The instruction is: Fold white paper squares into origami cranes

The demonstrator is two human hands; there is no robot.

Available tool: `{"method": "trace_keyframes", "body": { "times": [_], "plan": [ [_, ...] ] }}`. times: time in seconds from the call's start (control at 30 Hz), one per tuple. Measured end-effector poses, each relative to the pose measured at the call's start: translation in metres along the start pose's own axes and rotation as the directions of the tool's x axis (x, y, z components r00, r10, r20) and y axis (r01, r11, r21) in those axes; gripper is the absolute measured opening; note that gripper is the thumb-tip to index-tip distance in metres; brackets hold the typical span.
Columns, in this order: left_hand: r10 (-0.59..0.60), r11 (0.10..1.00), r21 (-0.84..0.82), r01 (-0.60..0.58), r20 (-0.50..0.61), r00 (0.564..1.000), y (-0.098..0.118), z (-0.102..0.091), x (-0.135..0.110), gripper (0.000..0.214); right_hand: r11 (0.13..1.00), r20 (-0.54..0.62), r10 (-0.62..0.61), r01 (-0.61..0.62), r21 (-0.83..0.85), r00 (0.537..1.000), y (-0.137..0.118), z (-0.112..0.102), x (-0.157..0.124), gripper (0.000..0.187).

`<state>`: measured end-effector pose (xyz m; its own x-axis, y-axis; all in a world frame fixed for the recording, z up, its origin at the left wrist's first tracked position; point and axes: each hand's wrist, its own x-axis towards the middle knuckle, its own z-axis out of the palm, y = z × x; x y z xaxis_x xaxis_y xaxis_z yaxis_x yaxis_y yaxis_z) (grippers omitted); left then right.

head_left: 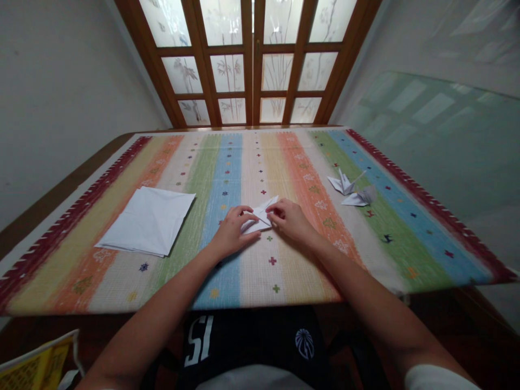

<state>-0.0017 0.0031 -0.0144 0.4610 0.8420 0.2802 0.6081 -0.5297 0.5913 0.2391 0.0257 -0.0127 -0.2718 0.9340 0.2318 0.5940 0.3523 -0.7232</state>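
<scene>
A small piece of folded white paper (260, 214) lies on the striped tablecloth in front of me, creased into pointed flaps. My left hand (234, 230) rests on its left side, with thumb and fingers closed about that edge. At the other side my right hand (290, 218) pinches the paper's right part between thumb and fingertips. The fingers cover part of both ends. Off to the left is a stack of square white paper sheets (148, 219). Folded paper cranes (344, 183) sit to the right, beyond my right hand.
A striped, patterned tablecloth (276, 281) covers the table, whose wooden edge (109, 149) shows at the left. Wooden doors with glass panes (254, 81) stand behind it. A glass panel (439, 146) leans along the right wall. Something yellow (38, 364) is low at the left.
</scene>
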Motion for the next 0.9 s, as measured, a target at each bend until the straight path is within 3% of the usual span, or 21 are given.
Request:
{"method": "trace_keyframes", "body": {
  "times": [0.13,0.2,0.3,0.37,0.43,0.57,0.7,0.83,0.9],
  "plan": [
    [0.021,0.999,0.024,-0.024,0.119,0.993,0.002,0.001,-0.001,0.02,0.989,0.076,-0.013,0.024,-0.146,0.997,0.002,-0.006,-0.003,0.013],
    [0.017,0.999,0.027,-0.02,0.12,0.993,0.003,0.001,-0.001,0.019,0.984,0.106,-0.109,0.122,-0.128,0.988,0.001,-0.009,-0.004,0.017],
    [0.001,1.0,0.002,-0.002,0.116,0.993,0.004,-0.001,0.0,0.017,0.96,0.248,-0.254,0.274,-0.052,0.935,-0.001,-0.014,-0.003,0.015],
    [-0.017,1.0,-0.015,0.019,0.119,0.993,0.005,-0.002,0.0,0.016,0.955,0.34,-0.269,0.295,-0.026,0.901,0.0,-0.016,-0.001,0.017],
    [-0.042,0.999,-0.002,0.043,0.121,0.992,0.006,-0.003,0.0,0.015,0.961,0.375,-0.24,0.274,-0.04,0.895,0.002,-0.016,0.001,0.021],
    [-0.08,0.996,0.059,0.073,0.114,0.99,0.01,-0.008,0.0,0.016,0.965,0.367,-0.209,0.251,-0.07,0.906,0.004,-0.016,0.002,0.009],
    [-0.091,0.994,0.07,0.085,0.091,0.992,0.01,-0.01,-0.001,0.017,0.965,0.327,-0.201,0.244,-0.098,0.923,0.001,-0.011,0.004,0.016],
    [-0.109,0.993,0.061,0.106,0.055,0.993,0.007,-0.007,-0.001,0.016,0.981,0.228,-0.121,0.151,-0.123,0.966,-0.001,-0.003,0.006,0.012],
    [-0.086,0.995,0.062,0.083,0.054,0.995,0.005,-0.006,-0.001,0.015,0.984,0.186,-0.105,0.129,-0.124,0.977,0.0,0.001,0.006,0.02]
  ]
}}
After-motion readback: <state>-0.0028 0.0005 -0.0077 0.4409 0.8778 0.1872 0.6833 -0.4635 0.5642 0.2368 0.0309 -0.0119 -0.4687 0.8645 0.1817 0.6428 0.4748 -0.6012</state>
